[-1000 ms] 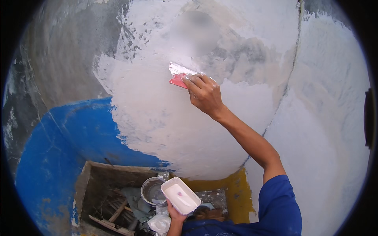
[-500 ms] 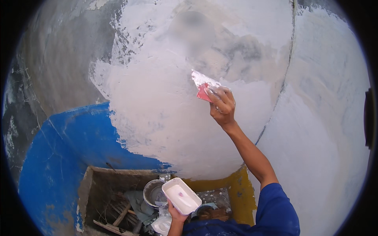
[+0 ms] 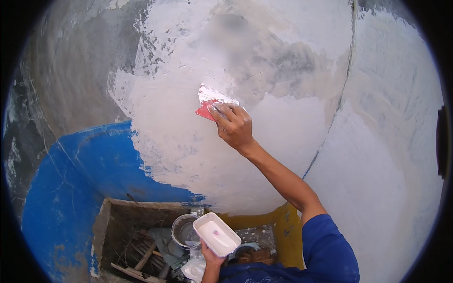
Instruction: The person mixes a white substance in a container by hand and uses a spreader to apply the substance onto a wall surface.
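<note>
While a blue sleeve (image 3: 328, 240) fills the lower right of the frame, the left hand (image 3: 211, 254) holds a tray (image 3: 228, 226) at bottom centre, gripped at its lower left side; the fingers beneath are mostly hidden. White paste (image 3: 218, 241) lies inside, so the tray is probably light but apt to tip, best cradled from below. Farther off, near the middle of the frame, the right hand (image 3: 234, 126) has its fingers clamped on a scraper (image 3: 207, 110), red and silver and smeared white. It looks thin, light and fairly stiff, perhaps slippery where wet; the red part seems the surest hold. Whether it touches the wall (image 3: 188, 146) or hangs just off it, I cannot tell. That surface is coated white at centre, bare grey at upper left and blue at lower left, with a crack (image 3: 349, 66) towards upper right. Down below, a bucket (image 3: 179, 228) and sticks (image 3: 146, 258) sit left of the tray.
</note>
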Available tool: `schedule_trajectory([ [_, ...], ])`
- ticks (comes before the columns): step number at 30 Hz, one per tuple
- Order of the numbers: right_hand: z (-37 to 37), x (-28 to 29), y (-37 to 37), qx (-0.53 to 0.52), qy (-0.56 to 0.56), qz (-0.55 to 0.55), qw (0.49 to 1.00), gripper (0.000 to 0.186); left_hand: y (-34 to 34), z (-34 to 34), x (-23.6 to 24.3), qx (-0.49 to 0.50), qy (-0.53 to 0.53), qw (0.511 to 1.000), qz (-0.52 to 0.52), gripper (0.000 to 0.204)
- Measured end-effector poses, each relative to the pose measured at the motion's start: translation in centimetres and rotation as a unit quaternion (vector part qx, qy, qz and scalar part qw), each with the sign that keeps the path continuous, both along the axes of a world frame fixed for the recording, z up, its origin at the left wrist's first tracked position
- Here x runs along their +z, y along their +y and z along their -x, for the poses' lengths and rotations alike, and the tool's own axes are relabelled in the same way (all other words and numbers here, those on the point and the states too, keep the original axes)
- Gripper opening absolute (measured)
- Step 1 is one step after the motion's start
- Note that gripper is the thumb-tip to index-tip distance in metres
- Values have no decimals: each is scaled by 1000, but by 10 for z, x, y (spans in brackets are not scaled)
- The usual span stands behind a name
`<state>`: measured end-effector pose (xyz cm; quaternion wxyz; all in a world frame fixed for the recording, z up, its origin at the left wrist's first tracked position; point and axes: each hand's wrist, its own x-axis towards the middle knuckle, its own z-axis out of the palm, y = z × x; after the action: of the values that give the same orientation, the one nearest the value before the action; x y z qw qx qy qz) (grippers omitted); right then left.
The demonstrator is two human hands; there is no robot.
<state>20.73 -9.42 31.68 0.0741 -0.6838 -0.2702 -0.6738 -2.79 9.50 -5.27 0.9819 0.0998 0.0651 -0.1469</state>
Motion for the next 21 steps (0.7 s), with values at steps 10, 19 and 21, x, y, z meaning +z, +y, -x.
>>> schedule_trajectory([
  [10, -2, 181, -103, -70, -227, -164, 957, 32, 12, 2, 6, 30, 1, 999, 38, 71],
  [19, -13, 63, 26, 25, -50, 84, 995, 31, 8, 4, 6, 35, 3, 999, 16, 71],
  [21, -6, 83, 22, 60, -32, 32, 997, 32, 11, 4, 3, 60, 13, 998, -15, 70],
])
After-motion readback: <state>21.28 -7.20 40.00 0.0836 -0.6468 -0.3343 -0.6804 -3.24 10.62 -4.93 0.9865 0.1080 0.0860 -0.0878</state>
